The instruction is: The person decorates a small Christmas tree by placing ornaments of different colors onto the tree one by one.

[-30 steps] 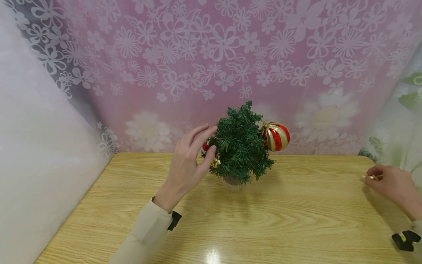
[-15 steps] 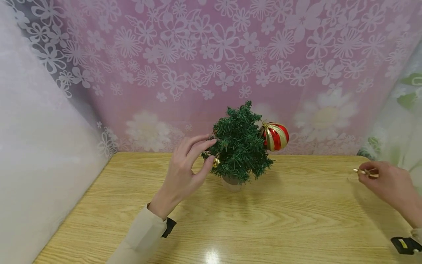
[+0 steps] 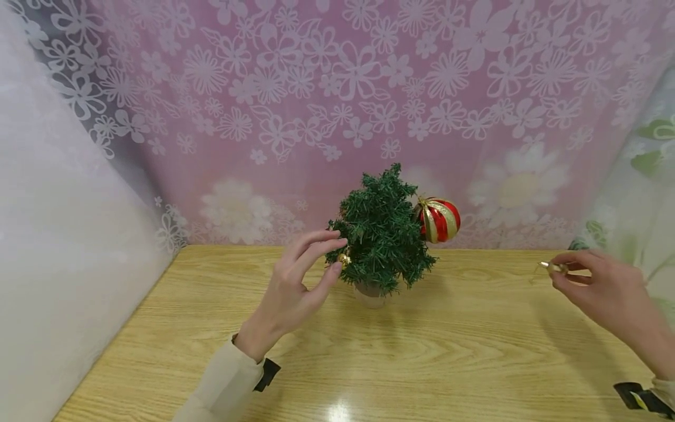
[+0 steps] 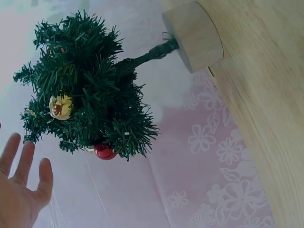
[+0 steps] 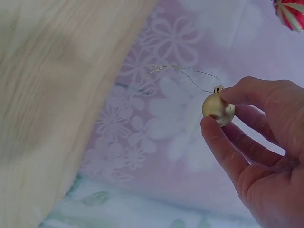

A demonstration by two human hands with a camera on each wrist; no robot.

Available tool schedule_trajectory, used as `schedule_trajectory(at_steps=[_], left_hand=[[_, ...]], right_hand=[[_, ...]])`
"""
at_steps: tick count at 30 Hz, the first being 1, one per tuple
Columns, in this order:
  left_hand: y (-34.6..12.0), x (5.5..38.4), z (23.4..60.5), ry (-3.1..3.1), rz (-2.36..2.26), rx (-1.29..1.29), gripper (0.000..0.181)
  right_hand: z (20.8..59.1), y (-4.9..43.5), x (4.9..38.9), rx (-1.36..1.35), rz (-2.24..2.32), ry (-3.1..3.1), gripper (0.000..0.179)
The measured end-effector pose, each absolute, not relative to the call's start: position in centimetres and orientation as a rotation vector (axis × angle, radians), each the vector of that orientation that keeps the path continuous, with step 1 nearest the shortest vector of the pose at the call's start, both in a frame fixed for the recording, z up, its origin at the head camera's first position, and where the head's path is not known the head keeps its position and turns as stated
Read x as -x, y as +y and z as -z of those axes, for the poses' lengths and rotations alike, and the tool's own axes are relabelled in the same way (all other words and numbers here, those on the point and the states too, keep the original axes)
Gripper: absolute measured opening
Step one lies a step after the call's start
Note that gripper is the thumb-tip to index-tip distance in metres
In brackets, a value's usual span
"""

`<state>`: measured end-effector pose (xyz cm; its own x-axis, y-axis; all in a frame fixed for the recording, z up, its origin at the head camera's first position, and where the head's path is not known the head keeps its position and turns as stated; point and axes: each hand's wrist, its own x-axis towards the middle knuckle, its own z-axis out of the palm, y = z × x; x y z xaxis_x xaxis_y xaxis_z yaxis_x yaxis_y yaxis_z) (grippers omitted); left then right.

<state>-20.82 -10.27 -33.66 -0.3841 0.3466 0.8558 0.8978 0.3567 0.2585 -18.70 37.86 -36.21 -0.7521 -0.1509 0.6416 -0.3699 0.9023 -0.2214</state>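
Note:
A small green artificial Christmas tree (image 3: 382, 228) stands upright on its round pale base (image 4: 194, 37). My left hand (image 3: 295, 287) is beside the tree's left side, fingers loosely spread and holding nothing. Near those fingertips hangs a small gold bauble (image 3: 344, 260). A red bauble (image 4: 104, 152) also hangs among the branches in the left wrist view. Off to the right, my right hand (image 3: 606, 287) pinches a matte gold bauble (image 5: 217, 108) between thumb and fingers. Its thin gold string loop (image 5: 190, 76) trails free from the cap.
A large red and gold striped bauble (image 3: 440, 220) hangs on the tree's right side. The wooden table (image 3: 448, 351) meets a pink floral curtain (image 3: 295, 117) at its back edge. White cloth (image 3: 68, 234) hangs at the left.
My right hand has moved left with the gold bauble, coming nearer the tree. My left hand has drawn slightly down and away from the branches.

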Motion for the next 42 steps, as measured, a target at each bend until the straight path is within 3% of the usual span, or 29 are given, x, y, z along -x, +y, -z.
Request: schedule_trajectory(at_steps=[18, 28, 32, 37, 42], left_hand=[[-8.7, 20.0, 34.2, -1.875, 0.911, 1.229, 0.03], [-8.0, 19.7, 34.2, -1.904, 0.901, 1.246, 0.029], [-7.7, 19.6, 34.3, -1.907, 0.884, 1.264, 0.03], [-7.3, 19.5, 34.3, -1.911, 0.817, 1.259, 0.03], [-6.6, 19.2, 34.3, -1.9, 0.734, 1.241, 0.03]], right_hand=[[33.2, 31.6, 16.4, -0.508, -0.66, -2.283, 0.049], [31.9, 28.9, 15.7, -0.634, -0.625, -2.213, 0.046], [31.6, 28.0, 15.6, -0.702, -0.684, -2.185, 0.034], [31.3, 26.5, 15.5, -0.779, -0.81, -2.136, 0.044], [31.2, 25.3, 15.3, -0.847, -0.893, -2.083, 0.026]])
